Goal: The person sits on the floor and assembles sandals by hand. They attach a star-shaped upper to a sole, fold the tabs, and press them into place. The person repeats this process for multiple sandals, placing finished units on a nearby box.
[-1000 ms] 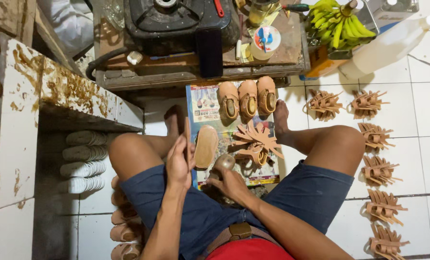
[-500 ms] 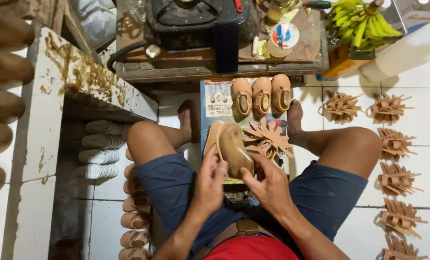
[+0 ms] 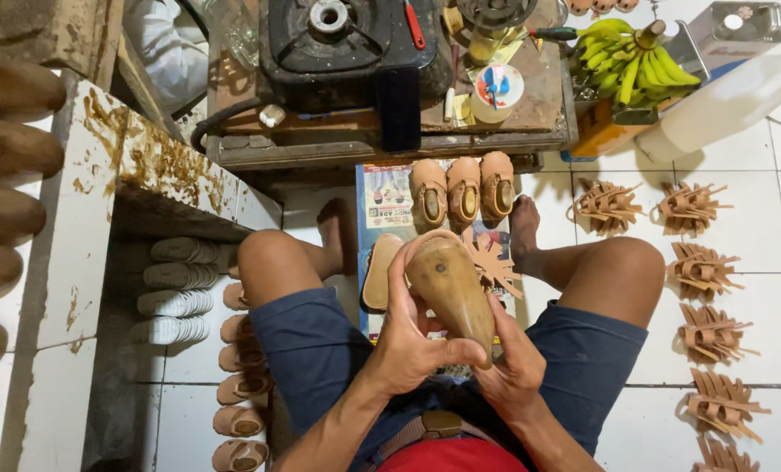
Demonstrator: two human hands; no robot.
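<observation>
At the centre of the frame, a wooden shoe last (image 3: 450, 288) was held upright-tilted between both hands, above the lap of a seated person in blue shorts. The left hand (image 3: 412, 336) was wrapped around the last's left side and heel, thumb across its lower end. The right hand (image 3: 513, 367) was closed against the lower right of the last from beneath. A tan insole (image 3: 378, 273) lay just left of the last on a printed sheet (image 3: 389, 194) spread on the white tiled floor (image 3: 762, 232). Right of the last lay one cut leather upper (image 3: 493, 262) with splayed tabs.

Above these, at mid-frame, three finished tan sandals (image 3: 463, 186) stood side by side, touching. On the right of the frame, six further cut leather uppers (image 3: 704, 271) were fully visible, set in pairs and a column, with a seventh cut off at the lower edge. At the lower left, a column of five sandals (image 3: 237, 367) ran beside the thigh, next to four pale stacked soles (image 3: 176, 288) under a stained white ledge (image 3: 102, 175).

Along the top edge stood a low wooden bench (image 3: 390, 144) bearing one black gas stove (image 3: 347, 39), one glue tin (image 3: 495, 92), and one bunch of bananas (image 3: 631, 57) at upper right. One white plastic jug (image 3: 723, 105) lay beside it.
</observation>
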